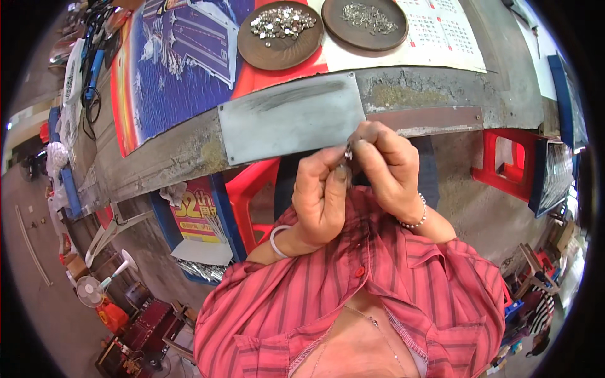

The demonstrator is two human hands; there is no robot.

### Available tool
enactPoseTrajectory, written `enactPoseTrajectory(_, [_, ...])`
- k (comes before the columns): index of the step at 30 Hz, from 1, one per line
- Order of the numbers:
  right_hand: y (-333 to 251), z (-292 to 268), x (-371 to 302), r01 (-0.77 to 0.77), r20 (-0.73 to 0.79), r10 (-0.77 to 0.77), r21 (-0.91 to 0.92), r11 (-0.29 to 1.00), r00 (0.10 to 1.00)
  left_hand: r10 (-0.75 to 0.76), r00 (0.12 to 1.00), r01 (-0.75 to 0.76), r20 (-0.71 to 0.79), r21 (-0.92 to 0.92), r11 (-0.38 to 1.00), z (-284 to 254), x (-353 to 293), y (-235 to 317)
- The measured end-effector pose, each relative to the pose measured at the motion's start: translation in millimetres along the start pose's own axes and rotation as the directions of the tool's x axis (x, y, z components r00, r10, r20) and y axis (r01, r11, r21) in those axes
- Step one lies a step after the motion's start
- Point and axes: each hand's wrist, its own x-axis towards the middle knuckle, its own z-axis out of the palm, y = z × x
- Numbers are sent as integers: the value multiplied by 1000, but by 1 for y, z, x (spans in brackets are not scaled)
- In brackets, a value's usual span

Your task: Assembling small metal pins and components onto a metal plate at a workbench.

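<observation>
Both hands meet in front of my chest, just off the near edge of the workbench. My left hand [319,192] is closed in a pinch, and my right hand [389,162] pinches from the other side. Between the fingertips sits a small shiny metal piece [348,153], mostly hidden and too small to name. Just beyond my hands lies a grey metal plate [283,123] with a dark smear along its top. Farther back, a brown round dish [252,50] holds many small shiny metal bits, and a second brown dish [334,31] holds thin metal pieces.
A blue poster [189,101] and a printed calendar sheet [454,44] cover parts of the bench [435,91]. Red stools [252,195] stand under it. A blue crate [233,220] with metal strips is at the lower left. Cables and tools [94,69] lie at the far left.
</observation>
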Motion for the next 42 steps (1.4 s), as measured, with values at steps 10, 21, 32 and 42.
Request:
enactPoseTrajectory(10, [11,13,-6,341,36,-396,-585,736,917,14,1000,-15,14,42,999,-2,1,-1])
enactPoseTrajectory(21, [-1,-7,-5,-22,101,28,-58,998,995,-234,968,250,90,-244,937,-9,11,15])
enactPoseTrajectory(32, [22,22,-17,379,51,-410,-497,780,911,-140,990,140,25,24,990,-20,-2,19])
enactPoseTrajectory(42, [-6,15,-12,-213,43,215,-40,976,976,-191,977,212,99,-295,932,-16,-3,16])
